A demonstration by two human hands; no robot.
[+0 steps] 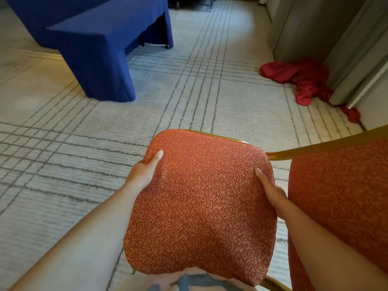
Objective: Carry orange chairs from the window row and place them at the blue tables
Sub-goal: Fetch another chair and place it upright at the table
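An orange chair (201, 206) with a swirl-patterned cushion and gold metal frame fills the lower middle of the view, held close to my body. My left hand (144, 172) grips the cushion's left edge, thumb on top. My right hand (273, 193) grips its right edge the same way. The chair's other padded part (344, 202) and a gold frame bar (325, 147) rise at the right. The blue tables (96, 38), draped to the floor in blue cloth, stand at the upper left, some way ahead.
Pale carpet (63, 164) with grey grid lines covers the floor between me and the tables. A crumpled red cloth (304, 80) lies on the floor at the upper right, against grey wall panels (315, 28). Dark furniture legs show at the top edge.
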